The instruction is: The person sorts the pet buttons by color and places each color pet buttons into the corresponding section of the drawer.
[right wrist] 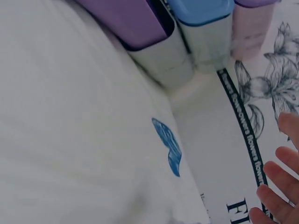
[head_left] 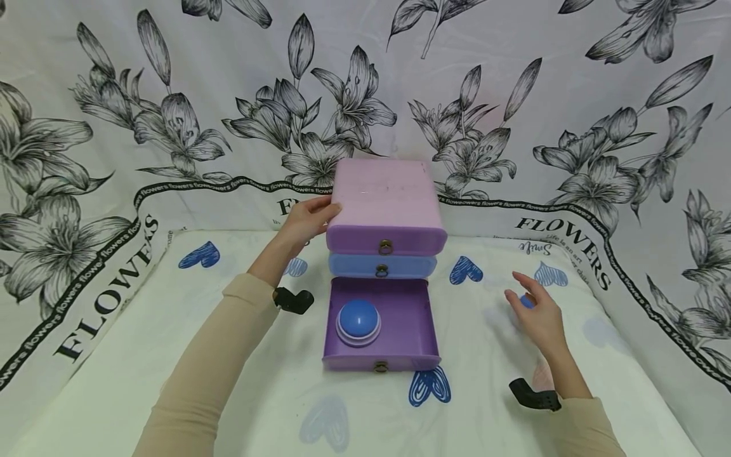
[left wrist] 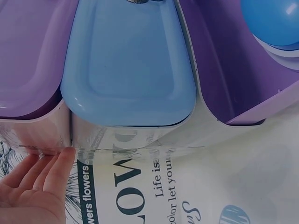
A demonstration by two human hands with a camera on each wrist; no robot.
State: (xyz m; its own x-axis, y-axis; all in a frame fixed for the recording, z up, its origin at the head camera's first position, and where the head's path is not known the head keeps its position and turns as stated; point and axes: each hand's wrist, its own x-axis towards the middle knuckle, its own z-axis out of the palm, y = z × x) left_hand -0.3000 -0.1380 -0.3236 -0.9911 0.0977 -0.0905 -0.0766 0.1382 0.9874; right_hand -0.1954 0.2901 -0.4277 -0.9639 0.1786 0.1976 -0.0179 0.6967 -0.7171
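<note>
A three-tier drawer box stands in the middle, with a pink top. Its purple upper drawer and blue middle drawer are closed. The purple bottom drawer is pulled out; a round blue dome on a white base, resembling a push button, sits in its left part. My left hand rests on the box's upper left side, its fingers straight against the wall. My right hand hovers right of the box, fingers apart, holding nothing visible. A blue patch shows between thumb and fingers; I cannot tell what it is.
A white cloth with printed hearts covers the surface under the box. Behind it hangs a flower-printed curtain. Black camera mounts are strapped to both wrists.
</note>
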